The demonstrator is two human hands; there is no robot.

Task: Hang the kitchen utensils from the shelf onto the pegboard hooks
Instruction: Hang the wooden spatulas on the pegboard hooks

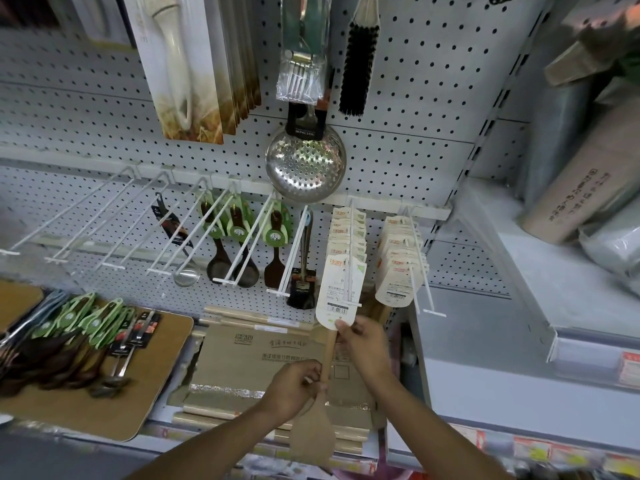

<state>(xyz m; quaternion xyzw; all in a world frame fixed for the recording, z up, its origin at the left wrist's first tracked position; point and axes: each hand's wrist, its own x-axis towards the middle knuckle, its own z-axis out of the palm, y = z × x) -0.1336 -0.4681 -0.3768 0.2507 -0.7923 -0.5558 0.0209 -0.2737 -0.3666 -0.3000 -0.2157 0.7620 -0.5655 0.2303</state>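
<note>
Your left hand (294,384) curls round the handle of the pale wooden spatula (320,393) — its blade blurs near the frame's bottom. Your right hand (363,344) pinches its white card tag (337,292) at the tip of a white wire pegboard hook (351,258). Left of that hook, a brown cardboard tray (104,403) holds green-carded dark spoons (76,327).

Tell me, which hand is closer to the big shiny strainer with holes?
The right hand. It pinches the wooden spatula's paper card just below the strainer. The left hand grips the handle further down.
</note>
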